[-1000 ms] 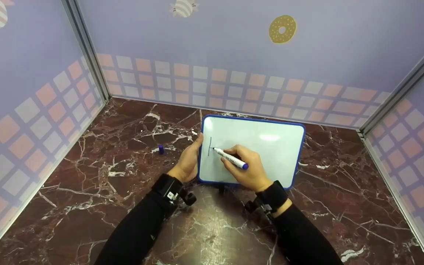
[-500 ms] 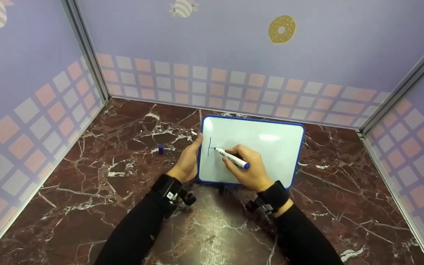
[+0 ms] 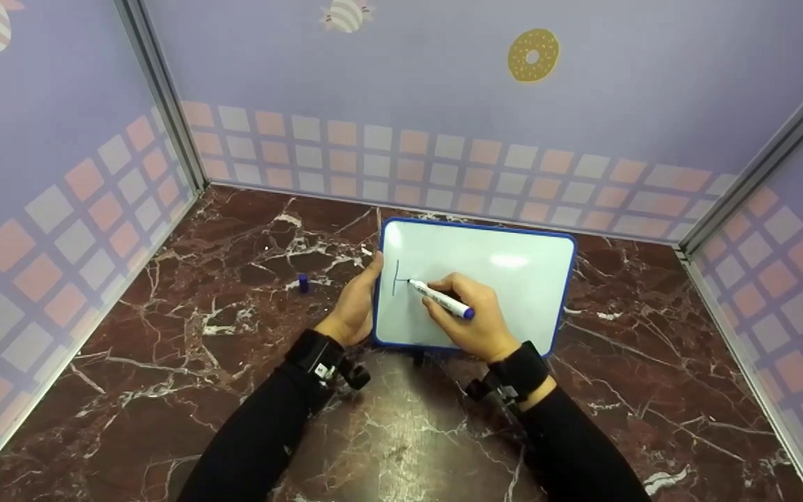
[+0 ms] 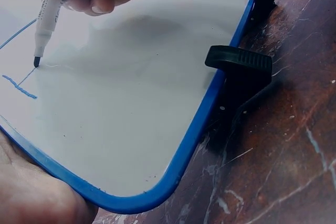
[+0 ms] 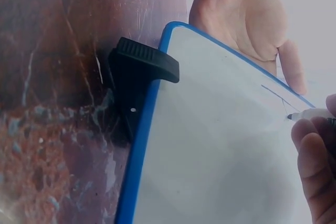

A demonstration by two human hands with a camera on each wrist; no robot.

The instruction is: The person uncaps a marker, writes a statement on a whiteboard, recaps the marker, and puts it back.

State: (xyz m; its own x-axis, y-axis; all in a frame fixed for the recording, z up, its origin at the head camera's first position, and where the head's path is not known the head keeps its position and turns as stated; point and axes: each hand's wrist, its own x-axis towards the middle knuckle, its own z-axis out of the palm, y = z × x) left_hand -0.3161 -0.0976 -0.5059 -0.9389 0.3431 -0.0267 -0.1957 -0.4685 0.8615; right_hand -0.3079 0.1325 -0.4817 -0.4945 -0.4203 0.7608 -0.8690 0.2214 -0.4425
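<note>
A small whiteboard point(image 3: 485, 279) with a blue frame stands tilted on black holders. My left hand point(image 3: 354, 307) holds its left edge, with the thumb along the frame and the other fingers hidden behind the board. Between the thumb and fingers of my right hand point(image 3: 468, 312) is a white marker point(image 3: 443, 298) with a blue end. Its dark tip touches the board, seen close in the left wrist view. At that tip ends a short blue sideways line, which starts from an upright blue stroke point(image 3: 396, 277) near the left edge.
A blue marker cap point(image 3: 303, 282) stands on the dark red marbled table point(image 3: 185, 335), left of the board. One black holder point(image 4: 241, 62) hooks over the board's lower edge. Patterned walls point(image 3: 443, 84) enclose the back and both sides.
My right hand has moved slightly to the right with the marker, and the sideways line has grown longer. My left hand and the whiteboard keep their place.
</note>
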